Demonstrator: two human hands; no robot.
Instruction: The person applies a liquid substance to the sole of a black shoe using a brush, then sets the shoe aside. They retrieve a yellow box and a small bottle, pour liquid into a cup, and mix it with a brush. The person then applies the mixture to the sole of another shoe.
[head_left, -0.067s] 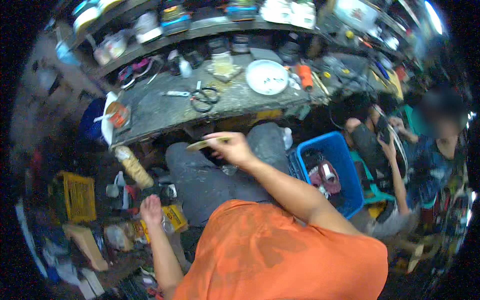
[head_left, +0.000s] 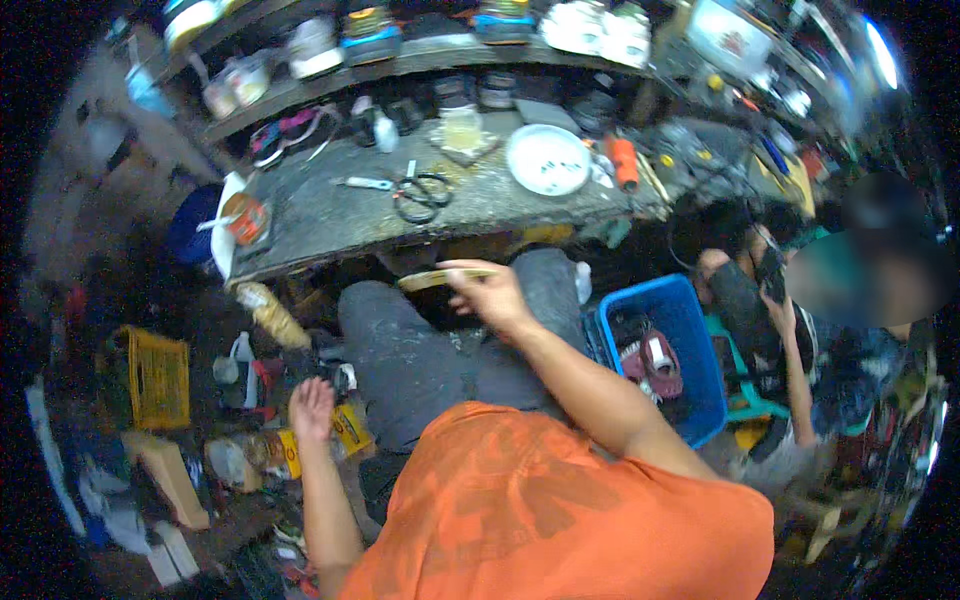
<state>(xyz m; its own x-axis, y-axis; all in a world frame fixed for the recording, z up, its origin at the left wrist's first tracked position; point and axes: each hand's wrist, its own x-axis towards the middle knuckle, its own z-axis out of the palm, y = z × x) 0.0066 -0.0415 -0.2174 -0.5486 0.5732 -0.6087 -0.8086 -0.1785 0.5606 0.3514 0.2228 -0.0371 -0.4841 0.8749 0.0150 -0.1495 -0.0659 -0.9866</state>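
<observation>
Now my right hand (head_left: 492, 296) pinches tan strip (head_left: 440, 278) over lap; left hand (head_left: 311, 408) hangs open, fingers spread, above floor clutter (head_left: 260, 450).

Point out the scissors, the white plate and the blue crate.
scissors (head_left: 422, 194), head view, on the black handle loops.
white plate (head_left: 547, 160), head view, on its flat middle.
blue crate (head_left: 700, 345), head view, on its right inner wall.

Scissors (head_left: 422, 195), white plate (head_left: 547, 159), blue crate (head_left: 700, 345)
</observation>
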